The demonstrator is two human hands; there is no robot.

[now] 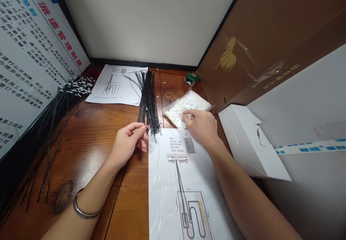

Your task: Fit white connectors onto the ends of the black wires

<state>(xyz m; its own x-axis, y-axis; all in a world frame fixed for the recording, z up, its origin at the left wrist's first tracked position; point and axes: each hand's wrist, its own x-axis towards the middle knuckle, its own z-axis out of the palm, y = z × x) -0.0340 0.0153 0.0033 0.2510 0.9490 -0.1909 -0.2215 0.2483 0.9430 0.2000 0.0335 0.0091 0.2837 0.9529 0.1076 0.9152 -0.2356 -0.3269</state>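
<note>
2 hands, apart, at black wires [149, 99] and a bag of white pieces [198, 101].
The left hand [129, 139] pinches thumb and forefinger together beside the wires' near ends; I cannot tell whether on anything. The right hand [202, 125] has its fingertips at the bag, grip unclear. The wires lie on the table [129, 193], left of the bag.

Spread on glossy brown wooden table [94, 124], dark knot [64, 196] at near left: black wire bundle [149, 96] laid lengthwise, overlapping printed sheets [96, 83] at back left and top edge of diagram sheet [163, 189] in front. To right of bundle, yellow rings [169, 92], clear bag of white pieces [177, 108]. Near back right corner, green tape measure [192, 77]. At left, white-tipped wires [77, 85].
</note>
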